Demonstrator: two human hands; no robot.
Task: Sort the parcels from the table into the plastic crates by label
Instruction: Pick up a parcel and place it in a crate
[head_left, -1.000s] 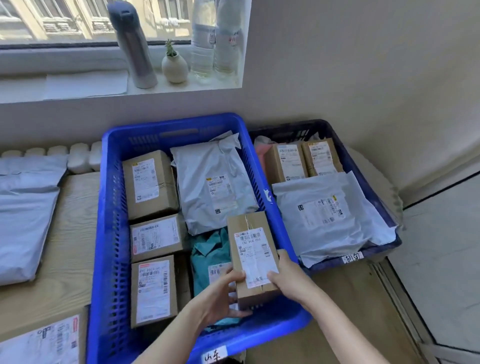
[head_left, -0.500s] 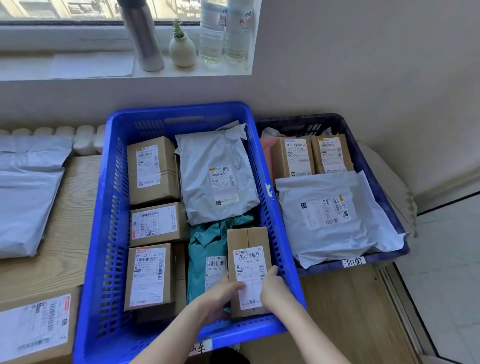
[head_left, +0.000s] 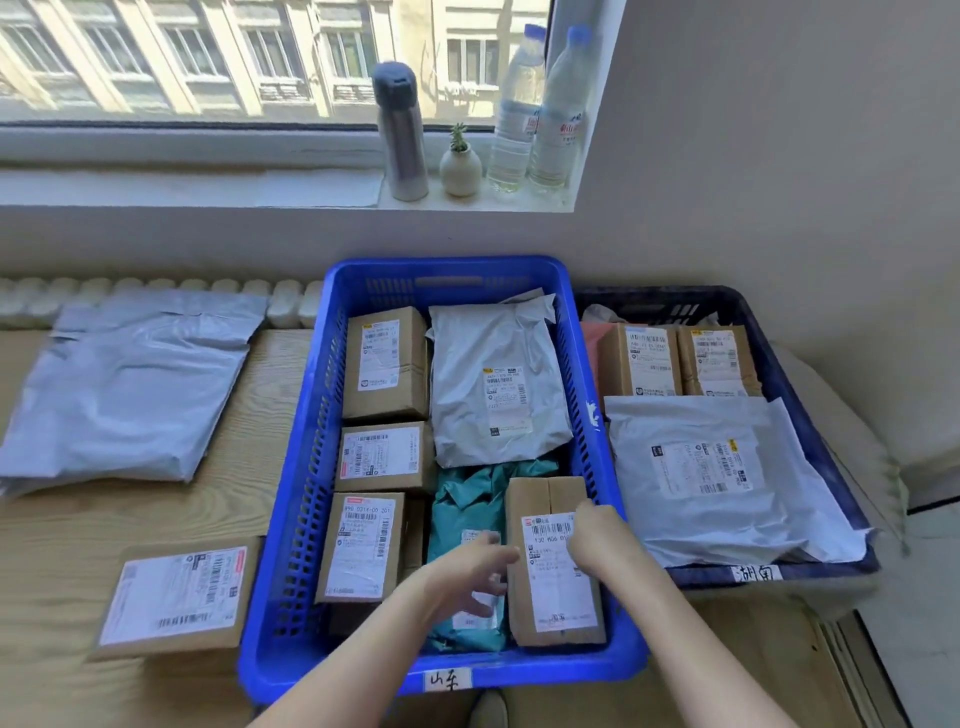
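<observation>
Both hands (head_left: 540, 556) are resting, grip loose, on a box (head_left: 553, 561) lying in the blue crate's (head_left: 306, 499) near-right corner, best pressed flat.

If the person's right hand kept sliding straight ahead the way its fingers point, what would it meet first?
Probably the grey mailer bag. The right hand lies on the cardboard box, fingers pointing up-left along its top; the bag lies just past that box's far end, though depth is unclear.
</observation>
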